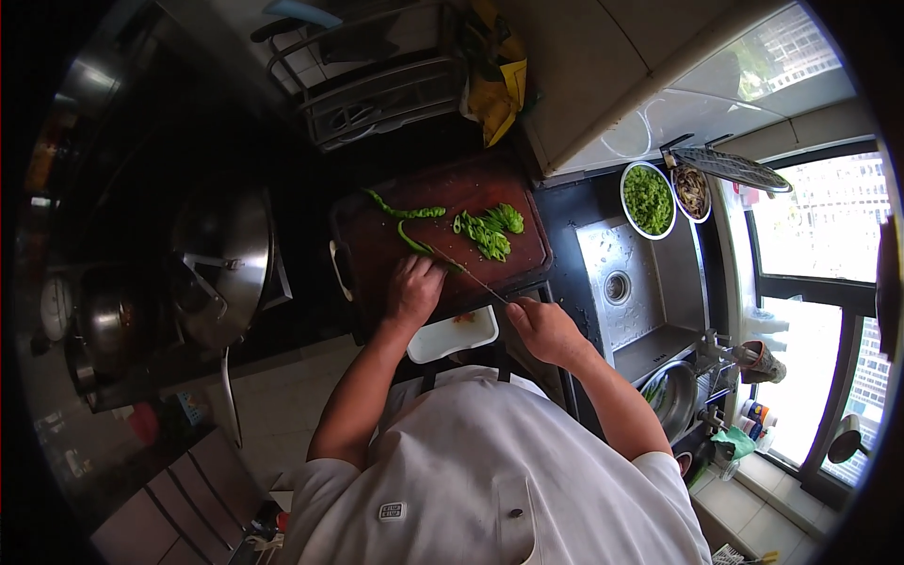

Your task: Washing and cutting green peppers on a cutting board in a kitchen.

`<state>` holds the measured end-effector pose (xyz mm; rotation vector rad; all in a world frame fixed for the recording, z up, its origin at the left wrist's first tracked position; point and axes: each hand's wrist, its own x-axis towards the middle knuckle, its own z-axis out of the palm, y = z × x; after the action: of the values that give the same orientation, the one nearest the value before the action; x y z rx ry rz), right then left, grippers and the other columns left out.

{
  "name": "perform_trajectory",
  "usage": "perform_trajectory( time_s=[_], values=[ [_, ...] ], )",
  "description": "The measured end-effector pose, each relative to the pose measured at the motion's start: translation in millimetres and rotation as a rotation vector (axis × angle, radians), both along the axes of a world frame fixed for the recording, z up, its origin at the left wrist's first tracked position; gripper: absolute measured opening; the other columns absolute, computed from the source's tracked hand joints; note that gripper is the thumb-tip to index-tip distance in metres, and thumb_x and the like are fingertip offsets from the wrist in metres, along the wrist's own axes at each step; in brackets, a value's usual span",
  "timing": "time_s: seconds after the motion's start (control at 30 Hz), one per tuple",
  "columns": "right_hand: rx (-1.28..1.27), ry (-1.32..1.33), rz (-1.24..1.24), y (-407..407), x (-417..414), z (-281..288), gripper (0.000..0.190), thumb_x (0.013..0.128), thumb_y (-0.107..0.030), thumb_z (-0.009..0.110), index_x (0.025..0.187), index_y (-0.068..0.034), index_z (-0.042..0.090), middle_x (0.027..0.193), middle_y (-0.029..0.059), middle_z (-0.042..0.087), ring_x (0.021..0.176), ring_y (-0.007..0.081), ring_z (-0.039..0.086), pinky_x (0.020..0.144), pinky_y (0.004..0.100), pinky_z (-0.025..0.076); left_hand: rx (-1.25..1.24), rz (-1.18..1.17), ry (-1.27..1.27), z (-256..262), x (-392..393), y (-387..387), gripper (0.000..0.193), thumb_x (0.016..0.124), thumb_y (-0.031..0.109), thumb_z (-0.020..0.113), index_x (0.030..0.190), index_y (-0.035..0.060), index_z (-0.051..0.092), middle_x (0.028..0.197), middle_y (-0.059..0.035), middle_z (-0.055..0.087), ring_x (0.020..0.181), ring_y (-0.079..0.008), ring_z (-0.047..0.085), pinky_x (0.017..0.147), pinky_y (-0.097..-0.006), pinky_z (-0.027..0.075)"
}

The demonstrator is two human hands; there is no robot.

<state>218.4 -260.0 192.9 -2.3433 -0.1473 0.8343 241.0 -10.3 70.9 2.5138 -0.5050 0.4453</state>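
On a dark red-brown cutting board [385, 282], my left hand [417, 282] presses down on a long green pepper [409, 239], its fingers bent over it. A kitchen knife [474, 277] is gripped by its handle in my right hand [542, 330]. The thin blade slants from that hand to the pepper beside my left fingertips. One more whole green pepper [409, 211] lies farther back on the board. To its right sits a pile of sliced green pepper [487, 232]. My fingers cover part of the pepper being held.
Right of the board is a steel sink [635, 311]; a bowl of chopped greens [647, 200] and a bowl of brown strips [691, 192] stand behind it. A white tray [452, 342] sits below the board's front edge. Left are a lidded pan [226, 268] and a wok [113, 318].
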Motion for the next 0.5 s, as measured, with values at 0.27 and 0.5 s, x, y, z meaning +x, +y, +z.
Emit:
perform_trajectory(
  time_s=[0.27, 0.5],
  values=[
    [-0.138, 0.030, 0.052, -1.5, -4.3, 16.7, 0.042, 0.106, -0.036, 0.043, 0.102, 0.000, 0.065, 0.084, 0.0298, 0.068, 0.087, 0.0509, 0.065, 0.079, 0.0575, 0.052, -0.020, 0.025, -0.011, -2.7, -1.8, -3.0, 0.010, 0.081, 0.008, 0.069, 0.091, 0.0081, 0.069, 0.095, -0.0065, 0.065, 0.093, -0.0269, 0.062, 0.082, -0.0406, 0.053],
    [-0.103, 0.031, 0.026, 3.9, -1.4, 10.4, 0.043, 0.106, -0.036, 0.041, 0.109, 0.001, 0.064, 0.088, 0.0315, 0.067, 0.090, 0.0520, 0.063, 0.082, 0.0564, 0.051, -0.041, 0.032, -0.021, -8.2, -2.5, -6.2, 0.008, 0.080, 0.006, 0.068, 0.087, 0.0073, 0.067, 0.093, -0.0071, 0.063, 0.090, -0.0268, 0.062, 0.079, -0.0401, 0.053]
  ],
)
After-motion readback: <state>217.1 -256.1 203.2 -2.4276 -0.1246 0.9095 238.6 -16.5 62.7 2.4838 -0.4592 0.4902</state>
